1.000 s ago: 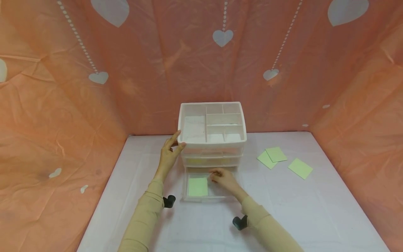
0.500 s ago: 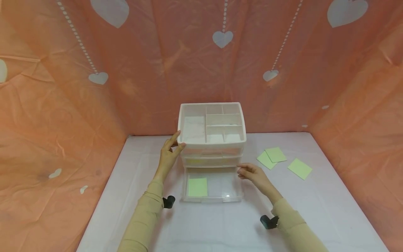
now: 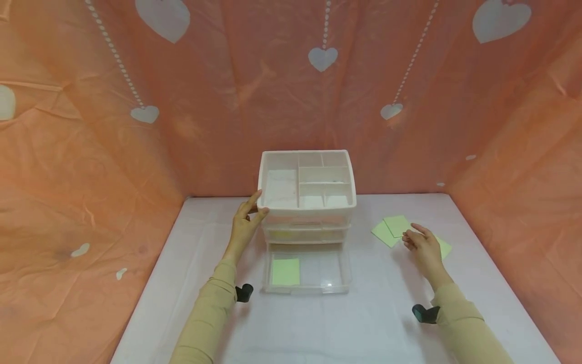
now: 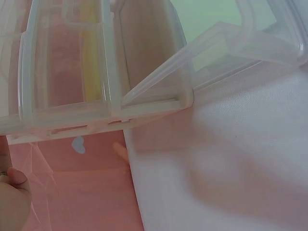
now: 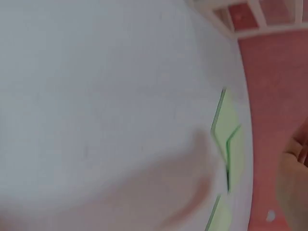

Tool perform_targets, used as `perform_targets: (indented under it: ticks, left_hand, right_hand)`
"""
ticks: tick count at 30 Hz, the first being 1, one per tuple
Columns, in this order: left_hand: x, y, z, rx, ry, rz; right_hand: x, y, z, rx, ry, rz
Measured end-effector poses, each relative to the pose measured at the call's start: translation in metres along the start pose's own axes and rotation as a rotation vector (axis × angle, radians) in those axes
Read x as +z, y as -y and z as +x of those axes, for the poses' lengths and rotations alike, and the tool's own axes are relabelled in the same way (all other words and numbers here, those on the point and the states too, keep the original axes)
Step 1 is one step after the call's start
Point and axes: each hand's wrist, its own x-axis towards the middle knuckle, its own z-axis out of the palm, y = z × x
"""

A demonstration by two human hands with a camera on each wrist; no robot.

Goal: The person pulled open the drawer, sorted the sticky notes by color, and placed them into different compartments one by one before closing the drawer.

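Note:
A white plastic drawer organizer [image 3: 306, 215] stands at the back middle, its bottom drawer [image 3: 324, 270] pulled out toward me. Inside that clear drawer, on its left side, lies a light green sticky note pad [image 3: 285, 272]. My left hand [image 3: 242, 230] holds the organizer's front left corner, thumb at the front and fingers along the side. Over the right part of the table is my right hand [image 3: 424, 252], fingers loosely bent with nothing in them. Two overlapping green pads [image 3: 383, 233] lie just left of its fingertips; a third pad [image 3: 444, 246] is partly hidden behind the hand.
The organizer's top tray [image 3: 280, 184] has several compartments. Something yellow [image 4: 90, 53] shows through a closed drawer in the left wrist view. A white cloth [image 3: 300, 328] covers the table, and an orange curtain [image 3: 218, 126] with hearts hangs around it.
My right hand has moved from above the open drawer, out past its right side, to the green pads on the right. The left hand stays at the organizer's corner.

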Motion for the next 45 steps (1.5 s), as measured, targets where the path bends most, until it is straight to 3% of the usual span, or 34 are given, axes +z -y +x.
perform_targets:
  ticks: [6, 9, 15, 18, 22, 25, 28, 36, 43, 45]
  left_hand:
    - [0.000, -0.025, -0.011, 0.001, 0.001, 0.037]
    - [0.000, -0.027, -0.012, 0.002, 0.000, 0.034]
    - [-0.001, -0.026, -0.011, 0.004, 0.002, 0.031]
    - [0.000, -0.015, -0.007, -0.004, -0.002, 0.025]
    - [0.000, 0.002, -0.001, -0.002, -0.014, 0.020]
    - [0.001, 0.006, 0.001, 0.020, -0.018, 0.032]
    - [0.002, 0.007, 0.001, 0.047, -0.026, 0.039]
    - [0.001, 0.005, 0.001, 0.043, -0.040, 0.040]
    - [0.000, -0.028, -0.012, 0.022, -0.019, 0.055]
    - [0.000, -0.029, -0.013, 0.020, -0.021, 0.045]
  right_hand:
    - [-0.033, 0.001, -0.002, 0.098, -0.215, -0.156]
    - [-0.045, -0.001, -0.002, 0.154, -0.299, -0.233]
    - [-0.062, -0.006, -0.001, 0.213, -0.354, -0.594]
    - [-0.066, -0.010, 0.002, 0.199, -0.322, -0.764]
    - [-0.074, -0.016, 0.005, 0.133, -0.219, -0.982]
    - [-0.083, -0.017, 0.008, 0.097, -0.160, -1.106]
    - [-0.089, -0.015, 0.012, 0.093, -0.103, -1.144]
    - [-0.097, -0.012, 0.018, 0.050, 0.037, -1.262]
    - [-0.100, -0.006, 0.023, 0.249, 0.081, -1.252]
    - [-0.099, -0.004, 0.023, 0.266, 0.098, -1.260]
